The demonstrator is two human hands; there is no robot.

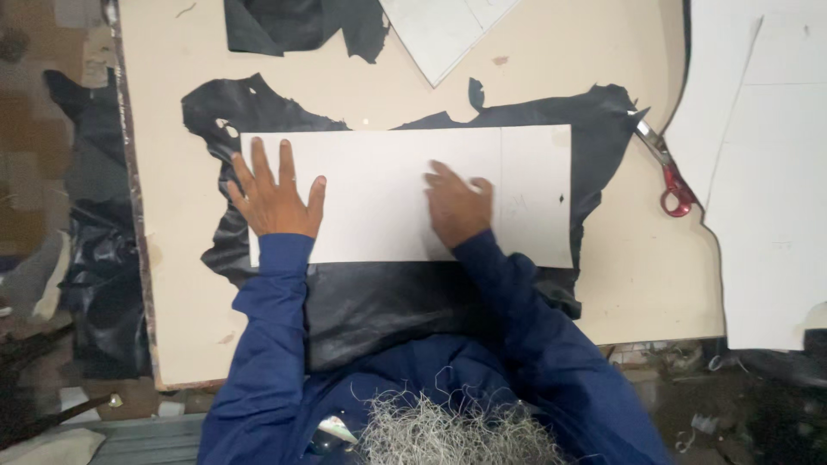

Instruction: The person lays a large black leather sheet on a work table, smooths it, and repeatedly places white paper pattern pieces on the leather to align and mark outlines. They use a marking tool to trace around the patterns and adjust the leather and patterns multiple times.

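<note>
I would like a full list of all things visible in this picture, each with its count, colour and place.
white pattern sheet: 1, white, flat on the black hide, under both hands
black hide: 1, black, spread on the table
table: 1, beige top, under the hide
scissors: 1, red handles, on the table right of the hide
black scrap: 1, black, far edge of the table
white sheet corner: 1, white, far edge of the table
large white sheets: count unclear, white, at the right
blue sleeves: 2, blue, on both arms
left hand: 1, flat on the pattern sheet's left end
right hand: 1, pressing on the pattern sheet's middle
</note>
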